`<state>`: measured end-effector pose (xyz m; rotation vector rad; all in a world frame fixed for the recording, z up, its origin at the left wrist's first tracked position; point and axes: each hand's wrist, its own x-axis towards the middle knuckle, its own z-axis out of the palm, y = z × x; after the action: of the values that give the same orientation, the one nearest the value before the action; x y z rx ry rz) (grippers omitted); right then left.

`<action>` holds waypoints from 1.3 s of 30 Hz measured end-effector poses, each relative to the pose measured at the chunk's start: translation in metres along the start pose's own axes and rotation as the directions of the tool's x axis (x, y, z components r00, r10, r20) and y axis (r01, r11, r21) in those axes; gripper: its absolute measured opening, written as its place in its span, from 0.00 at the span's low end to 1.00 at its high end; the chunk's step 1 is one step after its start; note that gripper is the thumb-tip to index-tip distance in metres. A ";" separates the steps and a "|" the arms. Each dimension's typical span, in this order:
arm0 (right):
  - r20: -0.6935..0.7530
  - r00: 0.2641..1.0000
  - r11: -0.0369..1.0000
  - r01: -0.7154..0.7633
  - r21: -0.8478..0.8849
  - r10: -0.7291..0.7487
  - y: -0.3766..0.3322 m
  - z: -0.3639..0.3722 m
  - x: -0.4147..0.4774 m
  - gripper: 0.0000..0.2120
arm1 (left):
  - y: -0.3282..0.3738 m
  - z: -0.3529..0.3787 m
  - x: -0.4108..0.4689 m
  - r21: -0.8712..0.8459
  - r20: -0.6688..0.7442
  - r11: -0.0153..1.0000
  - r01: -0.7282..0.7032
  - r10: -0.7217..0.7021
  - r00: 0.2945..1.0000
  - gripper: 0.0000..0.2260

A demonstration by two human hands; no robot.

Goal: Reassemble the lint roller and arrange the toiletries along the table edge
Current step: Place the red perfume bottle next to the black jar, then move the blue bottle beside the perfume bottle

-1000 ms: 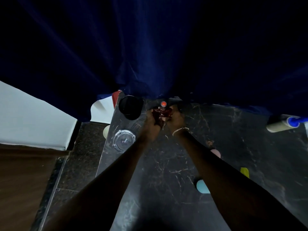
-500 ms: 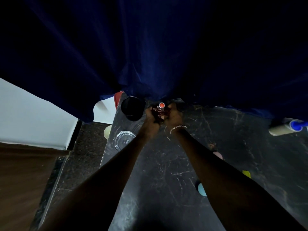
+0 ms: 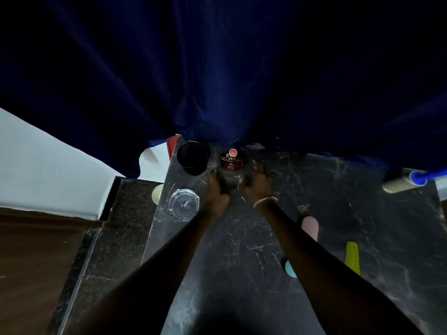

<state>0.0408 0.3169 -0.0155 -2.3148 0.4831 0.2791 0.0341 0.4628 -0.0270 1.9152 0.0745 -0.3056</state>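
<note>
A dark red perfume bottle with an orange-red cap stands upright at the far edge of the black marble table, against the blue curtain. My left hand and my right hand are just in front of it, a little apart from the bottle, holding nothing. A lint roller with a blue handle lies at the far right edge. A pink tube, a yellow-green item and a light blue item lie on the table right of my right arm.
A black cup stands left of the bottle. A clear glass ashtray sits near the table's left edge. A red-edged object pokes out beside the cup. The dark blue curtain hangs behind the table.
Both hands held the perfume bottle at the far edge; now they have let go and drawn back toward me, leaving it standing.
</note>
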 end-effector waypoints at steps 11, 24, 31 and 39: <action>-0.220 0.960 0.985 0.167 -0.052 -0.174 0.082 -0.025 -0.130 0.30 | -0.019 0.026 -0.102 0.298 0.177 0.952 -0.062 0.008 0.984 0.38; -0.336 0.942 0.998 0.005 0.057 0.014 0.171 -0.063 -0.228 0.25 | 0.000 0.104 -0.180 0.454 0.324 0.891 -0.015 -0.150 0.934 0.40; -0.296 0.937 0.981 -0.163 0.104 0.187 0.197 -0.078 -0.224 0.26 | 0.015 0.141 -0.188 0.506 0.408 0.862 0.007 -0.246 0.879 0.34; -0.096 0.982 0.987 -0.160 0.028 0.162 0.212 -0.086 -0.212 0.26 | 0.024 0.167 -0.191 0.569 0.392 0.822 -0.007 -0.263 0.882 0.25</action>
<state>-0.2354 0.1719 -0.0176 -2.2809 0.7206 0.2375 -0.1745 0.3175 -0.0124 2.3665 -0.2244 -0.9585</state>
